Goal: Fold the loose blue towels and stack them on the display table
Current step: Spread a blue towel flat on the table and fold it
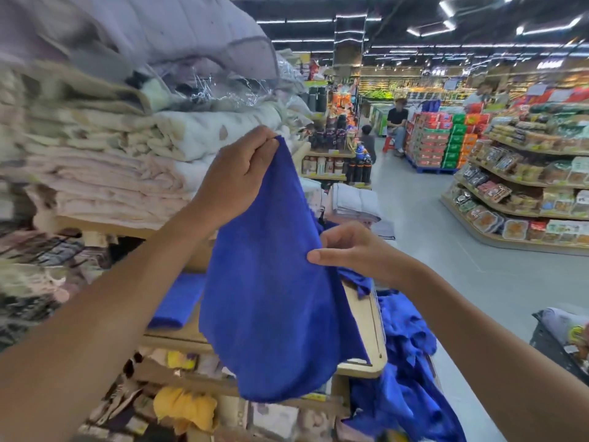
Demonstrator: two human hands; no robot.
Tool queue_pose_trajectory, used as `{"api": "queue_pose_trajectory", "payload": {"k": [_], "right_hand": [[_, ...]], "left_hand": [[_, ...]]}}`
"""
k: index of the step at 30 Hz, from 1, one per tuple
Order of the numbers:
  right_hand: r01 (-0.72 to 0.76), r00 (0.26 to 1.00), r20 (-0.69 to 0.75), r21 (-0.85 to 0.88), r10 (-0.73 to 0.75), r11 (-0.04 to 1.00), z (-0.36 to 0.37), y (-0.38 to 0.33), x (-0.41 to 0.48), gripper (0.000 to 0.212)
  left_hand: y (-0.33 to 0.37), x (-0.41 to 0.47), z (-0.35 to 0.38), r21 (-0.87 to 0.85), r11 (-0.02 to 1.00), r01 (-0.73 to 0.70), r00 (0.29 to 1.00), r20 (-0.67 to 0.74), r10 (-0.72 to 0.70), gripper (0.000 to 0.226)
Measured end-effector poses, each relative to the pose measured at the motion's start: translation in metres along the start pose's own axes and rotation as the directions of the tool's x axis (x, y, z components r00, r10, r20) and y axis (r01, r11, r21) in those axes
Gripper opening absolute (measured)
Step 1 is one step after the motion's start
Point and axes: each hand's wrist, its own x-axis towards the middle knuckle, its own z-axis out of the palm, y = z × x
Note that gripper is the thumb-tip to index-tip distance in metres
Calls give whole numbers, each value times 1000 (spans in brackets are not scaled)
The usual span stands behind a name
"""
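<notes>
Holding a blue towel (271,298) up at mid-frame, hanging free in front of the display table (366,320). Pinched at its top corner, toward 12 o'clock, by the left hand (237,177), thumb and curled fingers closed on the cloth. Gripped on its 3 o'clock edge by the right hand (353,250), thumb in front, fingers mostly hidden behind the fabric. Masking much of the tabletop, with only a pale wooden rim showing at 4 o'clock. Lying flat on the table at 8 o'clock, a folded blue towel (178,301), its right end hidden behind the hanging cloth. Heaped at 5 o'clock beside the table's corner, loose blue towels (404,362), cut off by the bottom edge; impossible to count, and unclear what lies beneath. Blurred at 10 o'clock, stacked blankets (111,173). Farther off at 2 o'clock, shelves of packaged goods (526,186), labels too small to read, and at 1 o'clock a seated person (396,122).
</notes>
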Motion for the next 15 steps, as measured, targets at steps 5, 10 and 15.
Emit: {"api": "queue_pose_trajectory", "payload": {"k": [5, 10, 15], "right_hand": [[-23, 999, 24, -196, 28, 980, -9, 1, -27, 66], [-71, 997, -29, -343, 65, 937, -30, 6, -51, 41], [-137, 982, -180, -450, 61, 882, -56, 9, -65, 16]], "left_hand": [[2, 1, -29, 78, 997, 3, 995, -103, 5, 27], [1, -5, -50, 128, 991, 40, 986, -167, -18, 28], [-5, -29, -60, 228, 971, 76, 985, -169, -38, 26]]}}
